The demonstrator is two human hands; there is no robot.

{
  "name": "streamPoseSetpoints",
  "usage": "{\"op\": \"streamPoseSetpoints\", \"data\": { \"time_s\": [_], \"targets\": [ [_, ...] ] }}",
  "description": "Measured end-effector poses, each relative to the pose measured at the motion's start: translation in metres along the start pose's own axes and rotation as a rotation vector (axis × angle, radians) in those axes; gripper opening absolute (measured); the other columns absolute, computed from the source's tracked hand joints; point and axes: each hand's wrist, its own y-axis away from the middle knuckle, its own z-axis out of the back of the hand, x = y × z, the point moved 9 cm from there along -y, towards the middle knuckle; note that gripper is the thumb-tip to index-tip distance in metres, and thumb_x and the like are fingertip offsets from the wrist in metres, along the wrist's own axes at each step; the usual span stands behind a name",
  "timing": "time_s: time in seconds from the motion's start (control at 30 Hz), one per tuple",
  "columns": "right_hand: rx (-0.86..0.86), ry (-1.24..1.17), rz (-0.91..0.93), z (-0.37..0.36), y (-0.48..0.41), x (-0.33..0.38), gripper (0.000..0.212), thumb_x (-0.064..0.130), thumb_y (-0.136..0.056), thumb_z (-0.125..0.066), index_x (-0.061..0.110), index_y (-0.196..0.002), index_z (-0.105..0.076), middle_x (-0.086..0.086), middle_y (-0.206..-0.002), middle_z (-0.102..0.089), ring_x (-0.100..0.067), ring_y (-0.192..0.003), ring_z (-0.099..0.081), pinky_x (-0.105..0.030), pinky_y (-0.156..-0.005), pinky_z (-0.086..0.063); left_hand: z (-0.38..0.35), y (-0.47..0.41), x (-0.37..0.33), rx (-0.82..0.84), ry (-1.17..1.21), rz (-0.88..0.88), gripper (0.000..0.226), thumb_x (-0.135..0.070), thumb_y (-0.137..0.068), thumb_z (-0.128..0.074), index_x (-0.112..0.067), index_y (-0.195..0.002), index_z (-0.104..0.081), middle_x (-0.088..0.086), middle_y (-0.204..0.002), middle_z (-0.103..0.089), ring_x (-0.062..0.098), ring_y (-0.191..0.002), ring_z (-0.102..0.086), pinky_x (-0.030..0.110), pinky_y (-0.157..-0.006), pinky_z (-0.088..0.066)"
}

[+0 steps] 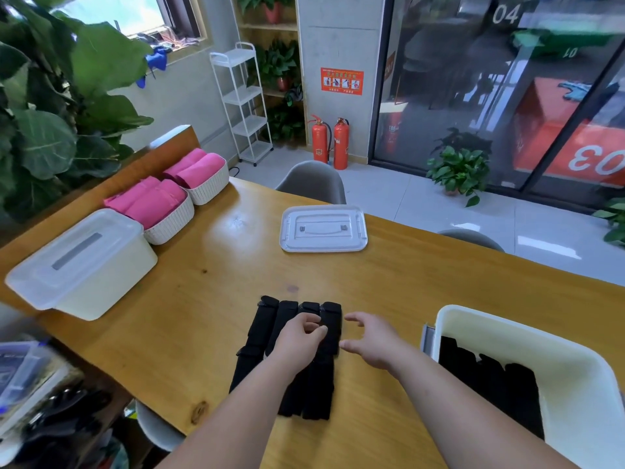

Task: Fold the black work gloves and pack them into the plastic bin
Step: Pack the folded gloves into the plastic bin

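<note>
One pile of black gloves (270,328) lies under left hand (297,338), beside right hand (373,343).

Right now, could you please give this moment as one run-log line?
step: folding | left hand: pinching black gloves on table | right hand: open beside them | plastic bin: holds packed gloves, lid off

Far left on the table (220,265), a lidded box (81,265) beside two white baskets (172,228) stuffed with pink cloths (152,201); behind, a white rack (248,103) and two red extinguishers (320,138).
</note>
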Motion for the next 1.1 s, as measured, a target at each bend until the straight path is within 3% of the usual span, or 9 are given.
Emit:
{"op": "streamPoseSetpoints", "data": {
  "time_s": [0.1, 0.27, 0.43, 0.5, 0.6, 0.67, 0.73, 0.93, 1.1],
  "targets": [
    [0.028, -0.018, -0.037, -0.01, -0.015, -0.003, 0.067, 0.042, -0.093, -0.079, 0.039, -0.153, -0.05, -0.004, -0.157, -0.049, -0.026, -0.141, -0.052, -0.04, -0.112, -0.047, 0.0, -0.01, 0.001, 0.021, -0.028, 0.006, 0.035, -0.044, -0.101, -0.066, -0.036, -0.135, -0.061, -0.015, -0.125, -0.067, 0.002, -0.104, -0.063, 0.019, -0.069, -0.048],
    [0.084, -0.003, -0.071, -0.028, -0.035, -0.007, 0.062, 0.039, -0.098, -0.073, 0.039, -0.155, -0.049, -0.005, -0.156, -0.053, -0.025, -0.14, -0.053, -0.036, -0.111, -0.046, -0.003, -0.028, 0.008, 0.058, -0.017, 0.037, 0.039, -0.041, -0.103, -0.065, -0.033, -0.14, -0.061, -0.011, -0.13, -0.065, 0.002, -0.105, -0.062, 0.021, -0.07, -0.048],
    [0.137, -0.013, -0.082, -0.048, -0.047, -0.008, 0.059, 0.031, -0.102, -0.065, 0.034, -0.158, -0.045, -0.004, -0.159, -0.05, -0.024, -0.14, -0.053, -0.032, -0.112, -0.044, -0.012, -0.042, 0.015, 0.094, -0.052, 0.067, 0.039, -0.037, -0.103, -0.062, -0.03, -0.142, -0.061, -0.009, -0.13, -0.066, 0.009, -0.108, -0.066, 0.032, -0.092, -0.057],
    [0.133, -0.033, -0.086, -0.055, -0.052, -0.009, 0.059, 0.029, -0.102, -0.065, 0.032, -0.158, -0.046, -0.005, -0.162, -0.04, -0.026, -0.14, -0.051, -0.031, -0.111, -0.043, -0.017, -0.044, 0.015, 0.112, -0.053, 0.075, 0.039, -0.034, -0.103, -0.061, -0.029, -0.142, -0.06, -0.008, -0.129, -0.066, 0.009, -0.104, -0.068, 0.03, -0.09, -0.058],
    [0.11, -0.136, -0.131, -0.06, -0.056, -0.013, 0.058, 0.021, -0.101, -0.066, 0.032, -0.155, -0.05, -0.007, -0.153, -0.046, -0.026, -0.112, -0.062, -0.031, -0.095, -0.051, -0.023, -0.047, 0.016, 0.126, -0.06, 0.08, 0.041, -0.032, -0.102, -0.061, -0.03, -0.143, -0.059, -0.007, -0.128, -0.065, 0.014, -0.109, -0.067, 0.039, -0.099, -0.058],
    [0.082, -0.259, -0.182, -0.059, -0.054, -0.019, 0.053, 0.017, -0.1, -0.064, 0.032, -0.15, -0.055, -0.007, -0.128, -0.062, -0.021, -0.083, -0.062, -0.035, -0.085, -0.057, -0.026, -0.049, 0.016, 0.131, -0.053, 0.094, 0.043, -0.029, -0.101, -0.06, -0.03, -0.144, -0.057, -0.007, -0.128, -0.064, 0.017, -0.111, -0.067, 0.042, -0.103, -0.057],
    [0.055, -0.389, -0.239, -0.056, -0.05, -0.027, 0.046, 0.013, -0.101, -0.062, 0.03, -0.144, -0.06, -0.003, -0.107, -0.066, -0.021, -0.074, -0.06, -0.034, -0.08, -0.058, -0.03, -0.051, 0.015, 0.14, -0.042, 0.107, 0.043, -0.028, -0.101, -0.06, -0.03, -0.144, -0.056, -0.008, -0.125, -0.064, 0.018, -0.109, -0.068, 0.042, -0.102, -0.057],
    [0.022, -0.693, -0.334, -0.047, -0.036, -0.037, 0.032, 0.01, -0.101, -0.067, 0.021, -0.13, -0.069, -0.009, -0.128, -0.065, -0.023, -0.117, -0.063, -0.038, -0.089, -0.064, -0.036, -0.052, 0.009, 0.155, -0.034, 0.136, 0.039, -0.03, -0.103, -0.062, -0.029, -0.142, -0.053, -0.011, -0.117, -0.062, 0.022, -0.101, -0.072, 0.041, -0.096, -0.06],
    [0.02, -0.767, -0.327, -0.038, -0.028, -0.039, 0.027, 0.01, -0.101, -0.07, 0.021, -0.125, -0.072, -0.006, -0.127, -0.065, -0.019, -0.112, -0.063, -0.041, -0.09, -0.065, -0.038, -0.053, 0.012, 0.127, 0.111, 0.219, 0.049, -0.02, -0.1, -0.071, -0.019, -0.145, -0.053, -0.003, -0.109, -0.063, 0.023, -0.1, -0.073, 0.041, -0.092, -0.064]
  ]
}}
